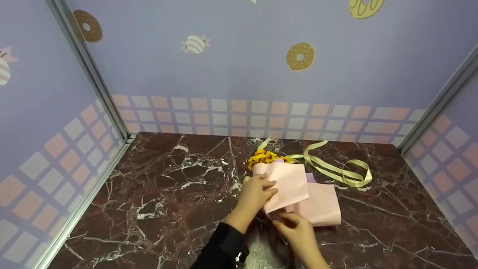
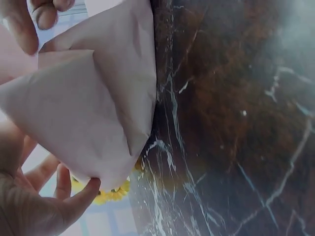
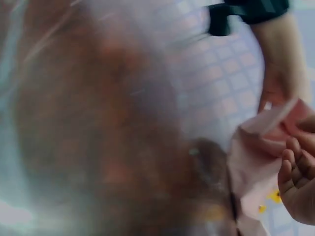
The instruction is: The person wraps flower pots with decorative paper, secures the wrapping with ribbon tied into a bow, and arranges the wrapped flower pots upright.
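Note:
Pink wrapping paper (image 1: 287, 183) lies folded around a bunch of yellow-orange flowers (image 1: 261, 158), which show past its far edge. My left hand (image 1: 254, 194) holds the paper's left side; in the left wrist view its thumb (image 2: 87, 194) presses on the folded sheet. At the near corner of the fold, my right hand (image 1: 300, 233) has curled fingers against the paper, seeming to pinch it. The right wrist view shows those curled fingers (image 3: 294, 164) beside the pink fold (image 3: 256, 147). The stems are mostly hidden.
A pale yellow ribbon (image 1: 328, 166) trails loosely to the right behind the paper. Some purple paper (image 1: 310, 178) peeks out between the pink layers. The dark marbled tabletop (image 1: 179, 216) is bounded by patterned panels (image 1: 239, 74) at the back and sides.

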The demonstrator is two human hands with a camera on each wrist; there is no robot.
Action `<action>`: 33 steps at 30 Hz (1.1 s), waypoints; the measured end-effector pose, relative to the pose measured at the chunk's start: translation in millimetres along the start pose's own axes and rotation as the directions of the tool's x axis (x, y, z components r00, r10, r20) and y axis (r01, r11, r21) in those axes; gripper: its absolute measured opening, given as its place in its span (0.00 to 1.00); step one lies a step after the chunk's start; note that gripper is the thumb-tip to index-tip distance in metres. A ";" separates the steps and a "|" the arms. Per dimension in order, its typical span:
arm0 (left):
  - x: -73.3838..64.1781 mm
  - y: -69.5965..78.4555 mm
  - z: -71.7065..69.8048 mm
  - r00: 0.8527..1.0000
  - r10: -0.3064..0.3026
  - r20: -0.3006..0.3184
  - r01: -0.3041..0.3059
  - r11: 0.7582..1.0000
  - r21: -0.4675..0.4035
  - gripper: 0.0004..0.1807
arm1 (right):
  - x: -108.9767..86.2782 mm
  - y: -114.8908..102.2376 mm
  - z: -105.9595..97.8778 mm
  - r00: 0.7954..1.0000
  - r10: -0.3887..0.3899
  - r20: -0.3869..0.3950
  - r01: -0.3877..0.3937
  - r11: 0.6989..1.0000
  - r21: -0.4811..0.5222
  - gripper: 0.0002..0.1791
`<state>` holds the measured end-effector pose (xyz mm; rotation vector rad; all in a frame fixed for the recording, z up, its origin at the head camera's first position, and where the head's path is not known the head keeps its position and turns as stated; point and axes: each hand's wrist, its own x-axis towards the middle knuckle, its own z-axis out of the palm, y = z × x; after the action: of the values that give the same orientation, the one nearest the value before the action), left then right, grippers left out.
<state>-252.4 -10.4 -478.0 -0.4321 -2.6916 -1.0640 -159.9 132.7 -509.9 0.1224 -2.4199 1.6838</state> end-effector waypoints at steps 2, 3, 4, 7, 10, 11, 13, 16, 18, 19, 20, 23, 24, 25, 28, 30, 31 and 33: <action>0.2 0.7 1.8 1.000 0.005 -0.023 -0.005 1.000 0.007 0.15 | -1.2 4.5 6.9 0.994 -0.112 0.020 0.114 0.984 -0.139 0.09; 0.3 1.1 2.5 0.999 0.005 -0.032 -0.005 1.000 0.010 0.15 | -1.2 5.7 9.8 0.985 -0.169 0.019 0.169 0.963 -0.207 0.08; 0.4 1.2 3.2 0.999 0.007 -0.042 -0.007 1.000 0.008 0.15 | -0.7 6.5 12.6 0.975 -0.222 0.014 0.218 0.940 -0.264 0.06; 0.5 1.5 4.8 0.998 0.011 -0.066 -0.012 1.000 -0.010 0.16 | 1.7 6.6 18.4 0.944 -0.328 -0.020 0.298 0.880 -0.369 0.04; 0.7 2.2 5.5 0.997 -0.005 -0.080 0.002 0.999 -0.037 0.16 | 3.5 4.0 21.2 0.930 -0.367 -0.031 0.330 0.868 -0.370 0.06; 0.7 2.9 5.7 0.996 -0.011 -0.083 0.007 0.999 -0.042 0.16 | 3.8 2.8 21.7 0.930 -0.366 -0.028 0.334 0.874 -0.352 0.07; 0.5 5.0 6.5 0.996 -0.024 -0.088 0.020 0.999 -0.049 0.16 | 3.6 0.4 22.6 0.934 -0.356 -0.032 0.328 0.891 -0.313 0.08; -0.3 7.8 8.2 0.995 -0.033 -0.098 0.028 0.999 -0.045 0.15 | 2.6 -2.9 23.2 0.961 -0.273 -0.037 0.257 0.936 -0.240 0.07; -0.1 8.4 8.6 0.993 -0.051 -0.104 0.047 0.998 -0.046 0.16 | 2.2 -5.0 21.9 0.985 -0.170 -0.006 0.167 0.974 -0.151 0.04; 0.4 8.2 8.7 0.992 -0.064 -0.108 0.059 0.997 -0.048 0.17 | 2.0 -5.9 20.5 0.993 -0.114 0.017 0.115 0.988 -0.106 0.03; 0.9 8.0 8.3 0.991 -0.078 -0.109 0.072 0.996 -0.054 0.18 | 2.0 -6.9 18.4 0.998 -0.055 0.042 0.058 0.996 -0.067 0.02; 3.1 7.6 7.5 0.985 -0.143 -0.102 0.135 0.988 -0.075 0.23 | 2.8 -8.1 9.8 0.994 0.085 0.063 -0.086 0.996 0.006 0.05; 3.6 7.8 7.4 0.981 -0.169 -0.096 0.162 0.984 -0.080 0.25 | 3.0 -7.5 6.6 0.993 0.110 0.044 -0.111 0.994 0.013 0.06; 4.1 7.9 7.6 0.976 -0.197 -0.090 0.189 0.978 -0.088 0.28 | 3.3 -6.6 3.6 0.992 0.129 0.016 -0.129 0.992 0.011 0.06; 4.9 8.2 7.8 0.956 -0.286 -0.067 0.277 0.953 -0.120 0.35 | 4.6 -2.0 -4.2 0.977 0.198 -0.072 -0.198 0.980 0.015 0.07; 5.0 8.0 7.4 0.941 -0.336 -0.053 0.324 0.933 -0.157 0.41 | 5.3 1.8 -7.8 0.962 0.260 -0.084 -0.258 0.966 0.030 0.11; 5.0 7.8 7.1 0.933 -0.358 -0.044 0.344 0.920 -0.187 0.44 | 5.5 3.7 -9.2 0.952 0.298 -0.064 -0.295 0.954 0.052 0.14; 4.9 7.2 5.9 0.921 -0.388 -0.023 0.372 0.897 -0.238 0.49 | 5.6 7.3 -11.2 0.921 0.390 0.022 -0.389 0.911 0.139 0.22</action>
<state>-255.0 -0.4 -476.2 0.1087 -2.6614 -1.4730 -165.5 145.9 -511.7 -0.3734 -2.4377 2.0108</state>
